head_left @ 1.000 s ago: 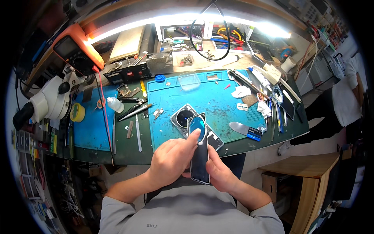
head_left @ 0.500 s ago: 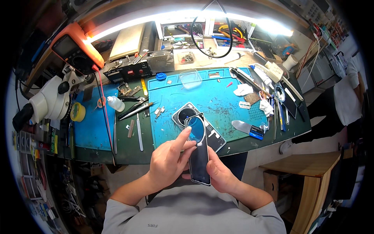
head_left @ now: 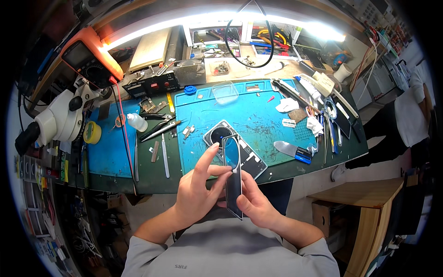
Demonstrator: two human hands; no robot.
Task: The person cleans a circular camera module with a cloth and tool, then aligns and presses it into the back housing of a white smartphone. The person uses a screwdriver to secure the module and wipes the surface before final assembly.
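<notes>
A dark phone back cover (head_left: pixel 234 191) with a pale frame and a large round camera hole is held up over the bench's near edge, tilted steeply. My right hand (head_left: pixel 257 205) grips its right side, thumb in front and fingers behind. At the lower rim of the hole, the thumb and a finger of my left hand (head_left: pixel 196 189) pinch together, with its index finger raised. A small white bit shows by those fingertips; what they pinch is unclear. Behind the cover, an opened phone (head_left: pixel 251 162) with a big round camera module lies slantwise on the blue mat (head_left: pixel 198 154).
Left stand a microscope (head_left: pixel 55 117), a white bottle (head_left: pixel 137 122), tweezers (head_left: pixel 165 156) and an orange multimeter (head_left: pixel 90 57). A clear plastic box (head_left: pixel 225 93) sits at the mat's back. A thin metal blade (head_left: pixel 285 149), a blue card (head_left: pixel 303 155) and several tools lie right. Another person (head_left: pixel 408 120) stands far right.
The back cover has turned more edge-on and its top has shifted slightly left. My left index finger has lifted away from it, while the pinch stays near the hole.
</notes>
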